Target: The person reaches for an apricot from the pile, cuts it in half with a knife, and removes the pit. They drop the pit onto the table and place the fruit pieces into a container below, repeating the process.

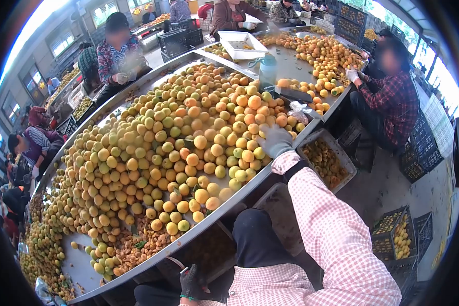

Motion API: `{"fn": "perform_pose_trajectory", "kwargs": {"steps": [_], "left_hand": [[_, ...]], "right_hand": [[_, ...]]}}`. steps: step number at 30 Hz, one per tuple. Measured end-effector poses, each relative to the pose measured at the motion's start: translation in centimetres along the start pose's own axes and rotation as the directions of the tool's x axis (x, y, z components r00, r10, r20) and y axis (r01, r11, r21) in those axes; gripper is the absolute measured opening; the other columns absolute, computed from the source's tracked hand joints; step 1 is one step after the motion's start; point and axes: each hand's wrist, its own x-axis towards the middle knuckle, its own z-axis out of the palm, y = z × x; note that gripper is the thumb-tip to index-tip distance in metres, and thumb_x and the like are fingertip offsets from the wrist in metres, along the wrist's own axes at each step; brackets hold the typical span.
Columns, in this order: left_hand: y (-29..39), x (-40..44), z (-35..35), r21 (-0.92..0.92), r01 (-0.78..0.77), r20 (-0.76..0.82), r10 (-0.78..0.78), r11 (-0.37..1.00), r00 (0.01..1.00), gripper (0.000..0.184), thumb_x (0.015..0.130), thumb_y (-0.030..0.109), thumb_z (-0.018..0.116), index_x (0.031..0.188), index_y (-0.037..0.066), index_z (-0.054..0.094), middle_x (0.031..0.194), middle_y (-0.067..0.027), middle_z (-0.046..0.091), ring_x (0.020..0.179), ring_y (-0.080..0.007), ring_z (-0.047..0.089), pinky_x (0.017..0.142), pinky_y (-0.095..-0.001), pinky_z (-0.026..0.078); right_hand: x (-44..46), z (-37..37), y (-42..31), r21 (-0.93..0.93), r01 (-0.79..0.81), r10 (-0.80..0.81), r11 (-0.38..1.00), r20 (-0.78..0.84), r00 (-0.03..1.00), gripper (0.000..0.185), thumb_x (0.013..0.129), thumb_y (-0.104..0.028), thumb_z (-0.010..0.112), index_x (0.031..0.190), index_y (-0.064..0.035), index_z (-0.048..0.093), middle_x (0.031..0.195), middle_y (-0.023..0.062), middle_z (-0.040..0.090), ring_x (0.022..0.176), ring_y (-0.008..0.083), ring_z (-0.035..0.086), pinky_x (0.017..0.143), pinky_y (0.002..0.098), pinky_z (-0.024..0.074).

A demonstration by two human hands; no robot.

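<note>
your right hand (pixel 277 141), in a grey glove, is over the near edge of the big pile of round yellow-orange fruit (pixel 153 137) on the metal table (pixel 81 257). its fingers are spread open and reach among the fruit, but they are a little blurred, and you cannot tell if one fruit is under them. your left hand (pixel 189 283), in a dark glove, is low, below the table rim and near your lap. its fingers are closed around a thin pale thing (pixel 184 271); what exactly it is, you cannot tell. the fruit covers most of the table, some of it greenish, and brownish-orange pieces (pixel 144 246) lie at its lower side, near the rim. just beyond your right hand there is a clear plastic bag (pixel 299 111), and farther a blue-green bottle (pixel 268 74) stands upright. a white tray (pixel 242 46) is at the far side. below the rim, beside your right wrist, a crate (pixel 327 159) holds more brownish-orange pieces. across the corner, a person in a red checked shirt (pixel 391 99) has gloved hands at the fruit.
</note>
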Motion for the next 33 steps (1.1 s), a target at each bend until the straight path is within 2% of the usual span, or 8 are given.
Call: {"fn": "perform_pose_trajectory", "kwargs": {"steps": [6,10,11,19,24,26,29,33], "left_hand": [[-3.5,3.7,-2.6,0.014,0.086,-0.059,-0.085,0.996,0.995,0.020,0.085,0.023,0.068,0.075,0.010,0.055,0.051,-0.0035,0.050,0.037,-0.0195,0.047,0.033,-0.0330,0.038],[-5.4,5.0,-2.4,0.075,0.150,-0.117,-0.141,0.986,0.983,0.022,0.081,0.026,0.072,0.078,0.011,0.056,0.056,-0.0034,0.052,0.041,-0.0183,0.050,0.035,-0.0322,0.039],[-6.0,5.4,-2.5,0.094,0.155,-0.163,-0.138,0.983,0.977,0.022,0.081,0.026,0.072,0.078,0.011,0.056,0.057,-0.0034,0.053,0.043,-0.0178,0.050,0.036,-0.0317,0.039],[-4.9,3.9,-2.3,0.046,0.185,-0.077,-0.181,0.982,0.980,0.019,0.081,0.024,0.070,0.080,0.010,0.057,0.056,-0.0034,0.050,0.044,-0.0173,0.049,0.038,-0.0322,0.039],[-5.0,3.3,-2.6,0.032,0.114,-0.072,-0.111,0.993,0.991,0.017,0.082,0.024,0.069,0.080,0.010,0.059,0.060,-0.0027,0.052,0.046,-0.0168,0.051,0.039,-0.0314,0.041],[-7.4,5.6,-4.7,0.070,0.043,-0.142,-0.032,0.997,0.989,0.016,0.083,0.023,0.069,0.082,0.010,0.061,0.065,-0.0013,0.055,0.049,-0.0156,0.052,0.042,-0.0303,0.042],[-6.6,4.5,-3.9,0.063,-0.001,-0.107,0.007,0.998,0.994,0.015,0.083,0.024,0.070,0.085,0.011,0.062,0.069,-0.0002,0.057,0.052,-0.0143,0.052,0.045,-0.0295,0.044],[-2.8,1.6,-0.5,-0.002,0.072,-0.046,-0.072,0.997,0.996,0.015,0.083,0.024,0.070,0.084,0.011,0.062,0.068,0.0000,0.057,0.051,-0.0131,0.052,0.044,-0.0287,0.042]], "right_hand": [[1.7,6.3,0.3,0.235,0.012,-0.008,0.972,-0.019,1.000,0.066,0.075,-0.019,0.059,0.137,-0.0359,0.040,0.145,0.0132,0.031,0.117,0.0349,0.050,0.098,0.0406,0.0426],[0.1,5.8,0.6,0.500,0.410,-0.349,0.763,-0.217,0.912,0.072,0.077,-0.005,0.052,0.141,-0.0312,0.035,0.142,0.0115,0.038,0.123,0.0312,0.046,0.099,0.0352,0.0418],[0.5,5.7,1.0,0.675,0.260,-0.341,0.691,-0.013,0.940,0.075,0.078,-0.001,0.050,0.145,-0.0280,0.029,0.140,0.0098,0.043,0.124,0.0275,0.047,0.100,0.0316,0.0409],[1.9,4.5,-1.7,0.278,0.362,-0.359,0.890,-0.064,0.931,0.064,0.076,-0.012,0.063,0.135,-0.0248,0.043,0.097,0.0051,0.065,0.093,0.0262,0.061,0.080,0.0405,0.0454],[2.1,4.2,-1.3,0.200,0.354,-0.354,0.914,-0.037,0.935,0.048,0.078,-0.016,0.065,0.124,-0.0197,0.053,0.102,0.0084,0.063,0.096,0.0284,0.060,0.081,0.0415,0.0451],[2.6,5.2,0.0,0.307,0.521,-0.371,0.796,-0.434,0.821,0.042,0.078,-0.016,0.066,0.119,-0.0163,0.057,0.104,0.0119,0.062,0.096,0.0296,0.059,0.082,0.0402,0.0457],[-0.2,2.0,2.1,0.758,0.405,0.049,0.511,-0.496,0.867,0.033,0.080,-0.016,0.064,0.112,-0.0100,0.059,0.101,0.0119,0.060,0.091,0.0238,0.059,0.081,0.0334,0.0473],[-11.9,3.4,10.6,0.963,-0.232,0.057,-0.137,0.241,0.969,0.032,0.080,-0.009,0.061,0.112,-0.0030,0.056,0.090,0.0057,0.060,0.071,0.0115,0.055,0.067,0.0242,0.0470]]}}
